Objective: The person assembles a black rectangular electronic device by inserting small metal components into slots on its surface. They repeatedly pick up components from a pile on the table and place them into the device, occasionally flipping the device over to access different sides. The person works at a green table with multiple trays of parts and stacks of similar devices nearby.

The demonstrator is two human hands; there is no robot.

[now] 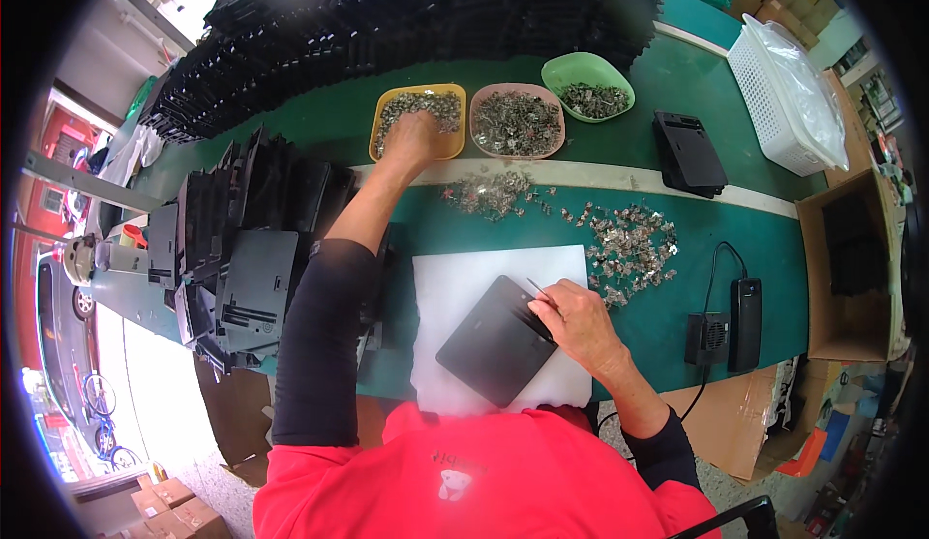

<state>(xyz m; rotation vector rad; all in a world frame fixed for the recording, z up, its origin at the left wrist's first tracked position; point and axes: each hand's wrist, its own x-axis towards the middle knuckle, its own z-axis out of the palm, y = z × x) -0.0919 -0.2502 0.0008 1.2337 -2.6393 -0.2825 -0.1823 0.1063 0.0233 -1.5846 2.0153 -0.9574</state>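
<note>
My left hand (pixel 414 140) reaches into a yellow bowl (pixel 375 146) of small metal pieces; its fingertips are hard to make out against them. In my right hand (pixel 581 324) is a thin metal tool (pixel 537 288), perhaps tweezers, its slim end pointing up and left. That hand is closed over the upper right edge of a flat black plastic panel (pixel 495 342). The panel lies turned at an angle on a white foam sheet (pixel 440 278). Beside the yellow bowl stand a pink bowl (pixel 518 123) and a green bowl (pixel 590 94), both holding small metal parts.
Loose metal clips (pixel 629 254) lie scattered right of the foam. Stacked black panels (pixel 261 283) crowd the left, with long rows (pixel 416 26) behind. Rightward are another black panel stack (pixel 689 152), a black corded device (pixel 745 324), a white basket (pixel 779 104) and a cardboard box (pixel 852 341).
</note>
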